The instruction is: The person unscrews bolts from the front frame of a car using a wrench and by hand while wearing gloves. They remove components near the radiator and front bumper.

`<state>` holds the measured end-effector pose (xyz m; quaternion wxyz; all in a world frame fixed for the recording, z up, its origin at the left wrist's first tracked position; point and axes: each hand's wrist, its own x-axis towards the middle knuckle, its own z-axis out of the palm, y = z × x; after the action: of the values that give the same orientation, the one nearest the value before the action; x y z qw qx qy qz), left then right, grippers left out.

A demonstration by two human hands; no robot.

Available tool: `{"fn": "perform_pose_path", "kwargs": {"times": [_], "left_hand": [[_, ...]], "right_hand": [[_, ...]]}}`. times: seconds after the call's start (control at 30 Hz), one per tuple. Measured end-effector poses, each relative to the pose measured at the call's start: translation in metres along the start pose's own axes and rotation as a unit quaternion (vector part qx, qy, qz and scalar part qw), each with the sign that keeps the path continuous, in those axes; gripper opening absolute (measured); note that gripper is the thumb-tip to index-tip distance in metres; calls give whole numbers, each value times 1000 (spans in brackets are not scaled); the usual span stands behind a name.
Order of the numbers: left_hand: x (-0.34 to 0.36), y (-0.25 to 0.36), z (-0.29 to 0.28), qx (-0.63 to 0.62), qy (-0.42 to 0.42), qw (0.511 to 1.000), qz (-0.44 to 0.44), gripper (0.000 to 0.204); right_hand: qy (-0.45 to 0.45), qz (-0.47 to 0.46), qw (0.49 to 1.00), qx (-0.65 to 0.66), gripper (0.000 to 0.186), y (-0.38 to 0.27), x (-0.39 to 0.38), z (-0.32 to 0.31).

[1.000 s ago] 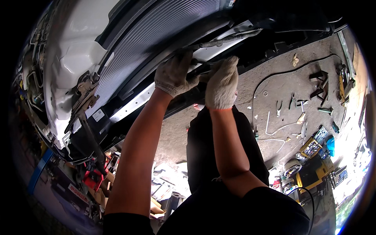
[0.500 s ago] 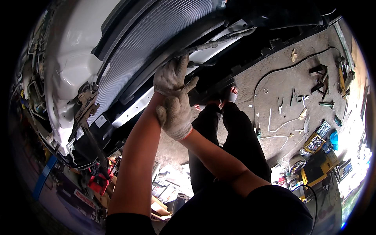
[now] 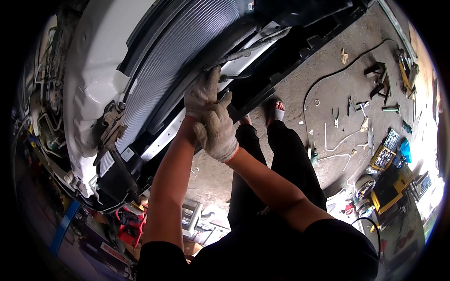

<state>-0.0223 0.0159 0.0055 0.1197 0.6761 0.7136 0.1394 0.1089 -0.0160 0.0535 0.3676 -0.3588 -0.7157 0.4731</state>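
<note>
My left hand (image 3: 200, 96), in a pale knitted glove, reaches up to a grey sleeved hose (image 3: 234, 57) below the car's ribbed finned panel (image 3: 168, 56), its fingers curled on something I cannot make out. My right hand (image 3: 216, 132), gloved alike, lies just below, over my left wrist, partly closed around a small metal piece that is mostly hidden. A short black hose (image 3: 236, 77) runs beside my left fingertips, along a silver perforated rail (image 3: 164, 129).
A white body panel (image 3: 89, 84) is at left. On the concrete floor (image 3: 300, 79) at right lie a black cable, pliers (image 3: 335, 117), bent tubes, a black bracket (image 3: 379, 79) and a yellow tool box (image 3: 389, 192). My sandalled feet (image 3: 276, 110) stand below the car's edge.
My right hand has come down and leftward from beside my left hand to lie over its wrist. My feet have come into sight, and the view has shifted slightly.
</note>
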Motion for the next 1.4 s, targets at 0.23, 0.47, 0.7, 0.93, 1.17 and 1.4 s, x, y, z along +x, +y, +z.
{"fn": "perform_pose_path", "kwargs": {"times": [0.23,0.47,0.7,0.93,1.17,1.4], "left_hand": [[11,-4,-13,109,8,989,103,96],[-7,-31,9,97,-42,992,75,90],[24,15,-20,67,-208,971,-94,70],[18,4,-13,35,-138,988,-54,70],[21,10,-21,40,-172,982,-65,76],[15,-5,0,108,-108,988,-23,84]], "right_hand": [[26,63,997,-36,32,-13,-1,10],[94,184,977,56,37,15,55,-42],[100,385,913,-92,67,71,121,-64],[260,362,894,-45,66,50,86,-48],[237,333,910,-69,59,30,98,-49],[215,161,957,-112,23,-11,44,-19]]}}
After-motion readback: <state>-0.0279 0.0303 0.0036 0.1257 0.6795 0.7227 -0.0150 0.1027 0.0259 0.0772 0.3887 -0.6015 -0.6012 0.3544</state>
